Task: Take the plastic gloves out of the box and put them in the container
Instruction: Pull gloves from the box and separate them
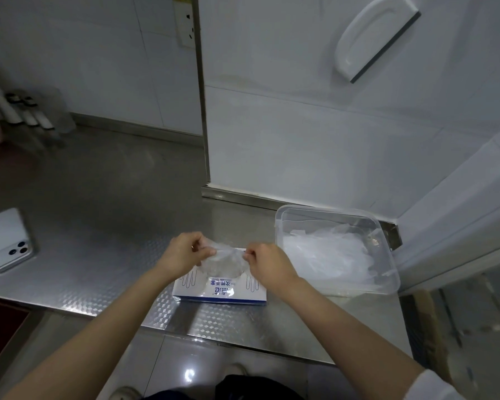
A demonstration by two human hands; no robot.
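I pinch one plastic glove (223,259) between left hand (182,251) and right hand (267,262) above the box (220,291); the container (387,255) lies just right, nearer my right hand.

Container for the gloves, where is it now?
In the head view the container sits on the counter at the right, by the wall corner, just right of the glove box and the right hand.

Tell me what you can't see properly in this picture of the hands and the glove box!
All in the head view:
- Inside the box: its opening is hidden by the glove that the left hand and right hand pinch, so what is left cannot be told.
- In the container: the heap of gloves is clear and too tangled to count.
- The white-handled things at the far left: blurred, cut off by the edge.
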